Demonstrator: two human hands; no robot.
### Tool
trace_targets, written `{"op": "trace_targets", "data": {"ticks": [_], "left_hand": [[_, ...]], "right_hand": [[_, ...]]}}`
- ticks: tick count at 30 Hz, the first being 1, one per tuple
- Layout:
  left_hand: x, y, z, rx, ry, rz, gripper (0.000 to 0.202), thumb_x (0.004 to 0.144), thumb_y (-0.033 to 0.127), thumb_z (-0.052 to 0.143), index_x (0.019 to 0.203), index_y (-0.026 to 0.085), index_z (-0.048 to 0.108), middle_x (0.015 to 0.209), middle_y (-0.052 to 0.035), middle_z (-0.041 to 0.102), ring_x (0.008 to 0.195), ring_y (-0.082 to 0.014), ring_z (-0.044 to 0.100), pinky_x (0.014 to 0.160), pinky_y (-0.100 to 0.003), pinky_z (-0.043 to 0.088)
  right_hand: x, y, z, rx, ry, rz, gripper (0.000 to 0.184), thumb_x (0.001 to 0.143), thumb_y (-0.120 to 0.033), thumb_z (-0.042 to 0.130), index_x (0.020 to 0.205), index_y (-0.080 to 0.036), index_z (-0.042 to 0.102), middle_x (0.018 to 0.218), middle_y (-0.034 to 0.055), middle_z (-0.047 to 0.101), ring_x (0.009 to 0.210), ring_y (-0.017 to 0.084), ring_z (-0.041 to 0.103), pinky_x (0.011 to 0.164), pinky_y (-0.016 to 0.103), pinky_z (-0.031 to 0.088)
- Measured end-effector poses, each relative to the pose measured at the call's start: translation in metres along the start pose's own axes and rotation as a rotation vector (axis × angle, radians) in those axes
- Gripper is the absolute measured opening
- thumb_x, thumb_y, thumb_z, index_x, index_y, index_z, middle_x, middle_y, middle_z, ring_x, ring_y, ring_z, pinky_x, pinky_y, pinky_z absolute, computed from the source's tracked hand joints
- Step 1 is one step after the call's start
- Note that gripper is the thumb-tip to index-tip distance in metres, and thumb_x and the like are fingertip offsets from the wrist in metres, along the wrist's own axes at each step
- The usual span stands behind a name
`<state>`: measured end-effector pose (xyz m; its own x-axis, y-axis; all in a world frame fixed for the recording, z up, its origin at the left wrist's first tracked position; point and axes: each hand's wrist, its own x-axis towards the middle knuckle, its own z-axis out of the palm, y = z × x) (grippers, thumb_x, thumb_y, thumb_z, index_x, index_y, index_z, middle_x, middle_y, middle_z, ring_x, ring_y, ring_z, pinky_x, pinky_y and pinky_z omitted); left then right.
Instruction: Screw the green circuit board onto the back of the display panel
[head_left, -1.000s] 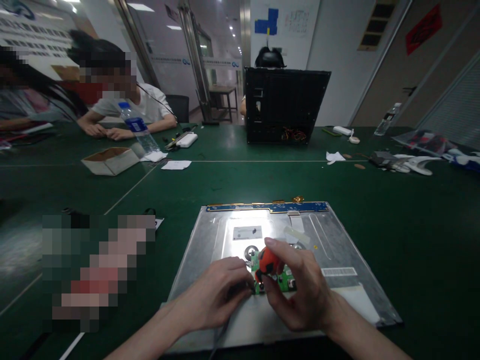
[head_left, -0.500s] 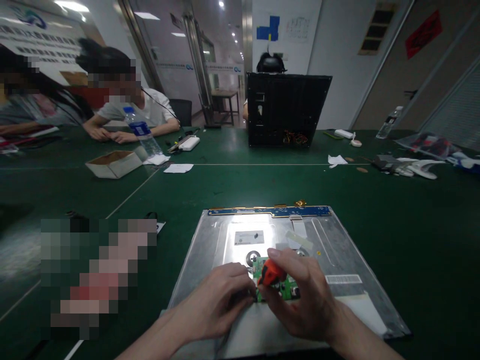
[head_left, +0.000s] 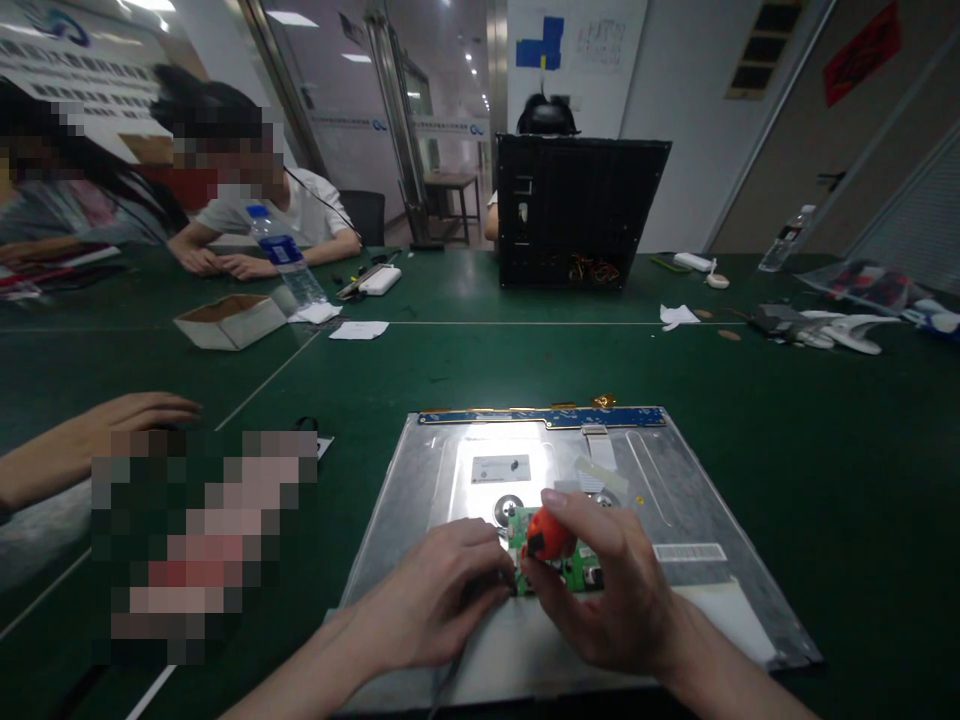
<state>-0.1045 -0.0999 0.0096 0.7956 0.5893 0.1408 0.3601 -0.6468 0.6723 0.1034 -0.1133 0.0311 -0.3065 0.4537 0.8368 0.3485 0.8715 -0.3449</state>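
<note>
A silver metal display panel (head_left: 675, 480) lies flat on the green table in front of me, with a blue strip board (head_left: 540, 416) along its far edge. A small green circuit board (head_left: 577, 572) sits on its near middle. My right hand (head_left: 607, 590) is closed round an orange-handled screwdriver (head_left: 546, 535) that stands on the board. My left hand (head_left: 435, 595) is curled beside the board's left edge, its fingertips pinched at the screwdriver's tip. What it pinches is hidden.
Another person's hand (head_left: 97, 430) rests on the table at the left. Two seated people are at the far left, near a water bottle (head_left: 285, 260) and an open cardboard box (head_left: 229, 320). A black computer case (head_left: 577, 215) stands behind. Papers and parts lie at far right.
Another person's hand and forearm have come into view at the left. My hands stay at the green board, the screwdriver handle shifting slightly in my right hand.
</note>
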Motion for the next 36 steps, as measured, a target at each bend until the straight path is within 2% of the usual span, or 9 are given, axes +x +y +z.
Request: {"op": "trace_targets", "data": {"ticks": [3, 10, 17, 21, 26, 32, 36], "left_hand": [[-0.0005, -0.0013, 0.0007, 0.004, 0.007, 0.005, 0.019, 0.090, 0.010, 0.049, 0.103, 0.018, 0.060, 0.099, -0.0078, 0.063, 0.088, -0.0217, 0.058, 0.077, -0.035, 0.050], [0.0009, -0.0009, -0.0001, -0.012, 0.001, 0.000, 0.019, 0.092, 0.012, 0.049, 0.104, 0.017, 0.063, 0.096, -0.0076, 0.063, 0.086, -0.0214, 0.058, 0.076, -0.035, 0.050], [-0.0004, -0.0022, 0.0008, 0.002, 0.005, -0.003, 0.013, 0.093, 0.012, 0.051, 0.099, 0.017, 0.061, 0.095, -0.0069, 0.062, 0.087, -0.0211, 0.059, 0.076, -0.034, 0.050], [-0.0005, -0.0027, 0.0011, 0.008, 0.000, -0.008, 0.014, 0.093, 0.013, 0.050, 0.100, 0.017, 0.061, 0.096, -0.0076, 0.062, 0.087, -0.0219, 0.058, 0.076, -0.035, 0.050], [0.0003, -0.0019, 0.0007, -0.008, 0.002, -0.001, 0.018, 0.092, 0.012, 0.050, 0.104, 0.018, 0.062, 0.096, -0.0083, 0.063, 0.087, -0.0221, 0.059, 0.075, -0.035, 0.050], [0.0007, 0.0000, -0.0009, -0.011, -0.005, 0.006, 0.019, 0.092, 0.011, 0.048, 0.104, 0.017, 0.062, 0.097, -0.0084, 0.063, 0.086, -0.0215, 0.058, 0.073, -0.034, 0.050], [-0.0004, -0.0008, -0.0005, 0.014, -0.007, -0.006, 0.019, 0.092, 0.011, 0.049, 0.106, 0.017, 0.061, 0.097, -0.0076, 0.062, 0.086, -0.0211, 0.058, 0.073, -0.034, 0.049]], "right_hand": [[0.0011, 0.0013, 0.0000, 0.022, -0.001, -0.017, 0.057, 0.089, -0.011, 0.053, 0.143, -0.015, 0.035, 0.085, 0.0032, 0.069, 0.072, 0.016, 0.064, 0.057, 0.026, 0.054], [0.0000, -0.0003, -0.0022, 0.000, -0.021, 0.000, 0.058, 0.087, -0.011, 0.050, 0.143, -0.011, 0.035, 0.093, 0.0066, 0.069, 0.072, 0.016, 0.064, 0.059, 0.027, 0.056], [-0.0013, 0.0021, 0.0000, -0.016, -0.013, -0.005, 0.060, 0.087, -0.011, 0.054, 0.143, -0.016, 0.034, 0.087, 0.0032, 0.069, 0.071, 0.016, 0.063, 0.055, 0.026, 0.052], [-0.0011, 0.0030, -0.0004, 0.003, -0.012, -0.027, 0.059, 0.087, -0.013, 0.054, 0.142, -0.013, 0.034, 0.087, 0.0044, 0.069, 0.071, 0.017, 0.064, 0.056, 0.027, 0.053], [-0.0015, 0.0000, -0.0028, -0.014, -0.037, 0.000, 0.067, 0.084, -0.011, 0.052, 0.147, -0.013, 0.030, 0.096, 0.0070, 0.070, 0.076, 0.018, 0.065, 0.059, 0.028, 0.056], [-0.0019, -0.0004, -0.0004, -0.050, -0.010, 0.014, 0.064, 0.086, -0.011, 0.052, 0.146, -0.015, 0.030, 0.086, 0.0027, 0.067, 0.067, 0.017, 0.062, 0.052, 0.026, 0.052], [-0.0032, 0.0015, 0.0016, -0.036, -0.001, -0.005, 0.062, 0.087, -0.013, 0.053, 0.146, -0.016, 0.031, 0.087, 0.0027, 0.068, 0.070, 0.017, 0.064, 0.054, 0.027, 0.052]]}}
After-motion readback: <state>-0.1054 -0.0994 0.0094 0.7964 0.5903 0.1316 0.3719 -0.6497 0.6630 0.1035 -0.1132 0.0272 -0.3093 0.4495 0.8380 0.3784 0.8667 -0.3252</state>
